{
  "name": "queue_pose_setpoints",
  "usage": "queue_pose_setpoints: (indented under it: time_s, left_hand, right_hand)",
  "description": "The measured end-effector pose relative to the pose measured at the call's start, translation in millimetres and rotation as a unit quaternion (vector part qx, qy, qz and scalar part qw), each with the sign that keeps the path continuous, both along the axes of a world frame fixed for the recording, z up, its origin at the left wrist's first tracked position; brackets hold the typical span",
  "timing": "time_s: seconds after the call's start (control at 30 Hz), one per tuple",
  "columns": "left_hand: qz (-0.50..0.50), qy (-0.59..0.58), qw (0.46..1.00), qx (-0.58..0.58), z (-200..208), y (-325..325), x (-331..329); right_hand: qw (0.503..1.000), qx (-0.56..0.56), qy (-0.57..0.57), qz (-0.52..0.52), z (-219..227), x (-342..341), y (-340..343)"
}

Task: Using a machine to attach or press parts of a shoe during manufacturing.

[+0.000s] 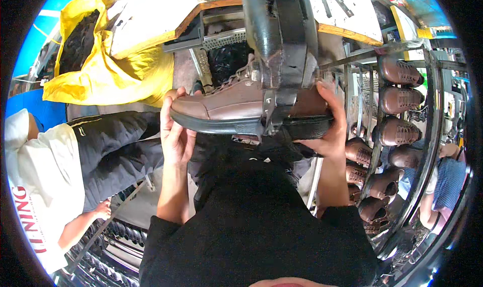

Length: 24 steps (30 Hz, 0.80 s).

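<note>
A brown leather lace-up boot (229, 105) with a black sole lies sideways in front of me, its toe to my left. My left hand (176, 128) grips the toe, thumb and fingers wrapped about its end. Around the heel, my right hand (333, 128) is closed, fingers up along the back. A dark machine (289, 30) comes down from the top of the view over the boot. Its metal end piece (275, 108) crosses the boot's side just ahead of the heel and hides part of the upper. Whether it presses on the sole, I cannot tell.
White worktables with wooden edges (201, 6) stand beyond the machine. A yellow sack (108, 70) hangs at the far left. On the right, a metal rack (433, 121) holds several brown boots (400, 100). People sit at the left (48, 151) and the far right (448, 181).
</note>
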State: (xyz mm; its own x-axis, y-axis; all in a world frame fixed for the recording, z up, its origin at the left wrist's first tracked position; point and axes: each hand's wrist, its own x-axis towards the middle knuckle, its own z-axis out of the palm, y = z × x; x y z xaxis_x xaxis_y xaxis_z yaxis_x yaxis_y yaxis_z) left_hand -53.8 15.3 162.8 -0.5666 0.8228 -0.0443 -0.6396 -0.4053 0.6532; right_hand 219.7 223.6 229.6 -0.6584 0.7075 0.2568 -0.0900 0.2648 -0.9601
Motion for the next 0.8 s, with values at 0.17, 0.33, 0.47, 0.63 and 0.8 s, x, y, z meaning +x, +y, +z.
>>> queue_pose_setpoints:
  time_s: [0.17, 0.33, 0.47, 0.63, 0.8]
  left_hand:
    - [0.031, 0.026, 0.999, -0.022, 3.0, -22.6, -18.4]
    - [0.148, 0.467, 0.847, -0.205, 32.6, -18.5, -18.5]
    - [0.023, 0.717, 0.678, -0.162, 109.0, 18.9, 4.3]
    - [-0.083, 0.746, 0.647, -0.135, 129.9, 57.0, 23.6]
    - [-0.141, 0.657, 0.729, -0.134, 124.8, 65.0, 26.1]
  right_hand:
    - [0.998, 0.063, -0.002, 0.026, 8.0, -31.8, -7.2]
    - [0.986, 0.159, -0.012, 0.044, 15.5, -44.3, -7.8]
    - [0.982, 0.135, -0.115, 0.06, 27.2, -42.6, -10.0]
    - [0.964, 0.192, -0.179, 0.034, 48.5, -51.5, -20.8]
    - [0.964, 0.165, -0.206, 0.014, 67.0, -53.1, -24.3]
